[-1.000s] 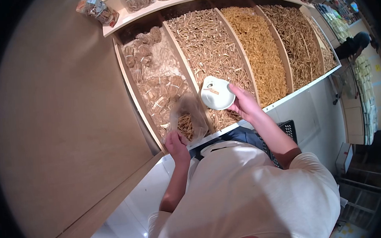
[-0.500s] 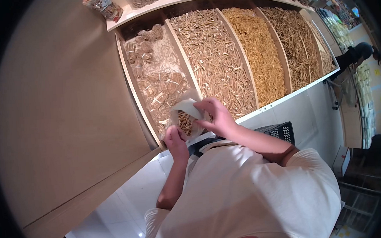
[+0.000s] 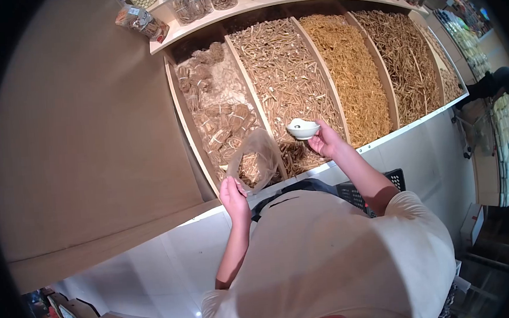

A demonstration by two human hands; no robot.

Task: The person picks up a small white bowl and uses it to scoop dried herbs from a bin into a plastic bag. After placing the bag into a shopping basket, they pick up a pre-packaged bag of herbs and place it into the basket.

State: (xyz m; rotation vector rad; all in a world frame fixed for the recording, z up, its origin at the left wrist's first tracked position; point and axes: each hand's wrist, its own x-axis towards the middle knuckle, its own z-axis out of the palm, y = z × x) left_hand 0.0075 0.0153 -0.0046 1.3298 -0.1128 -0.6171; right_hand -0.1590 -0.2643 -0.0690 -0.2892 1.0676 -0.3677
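My left hand [image 3: 234, 194] pinches the edge of a thin clear plastic bag [image 3: 264, 148], whose mouth gapes open over the front of the leftmost bin. Brown dried pieces show through the bag's opening. In my right hand [image 3: 325, 141] is a small white bowl [image 3: 304, 131], gripped by its right side with the fingers underneath. Its inside looks nearly bare, with one dark speck near the rim. The bowl is above the front of the second bin, over the light brown dried sticks [image 3: 287, 81]. A darker heap of dried pieces [image 3: 301, 158] lies below it.
To the right are bins of yellow dried strips [image 3: 351, 77] and dark brown sticks [image 3: 397, 57]. Tied bundles [image 3: 223, 123] fill part of the left bin. Packed bags [image 3: 141, 23] line the shelf behind. A black basket [image 3: 356, 193] is beside my body; a person [image 3: 489, 85] stands far right.
My right hand has drawn the white bowl out of the bag's mouth and to the right, turning it upright. My left hand still holds the bag, which now hangs wider open.
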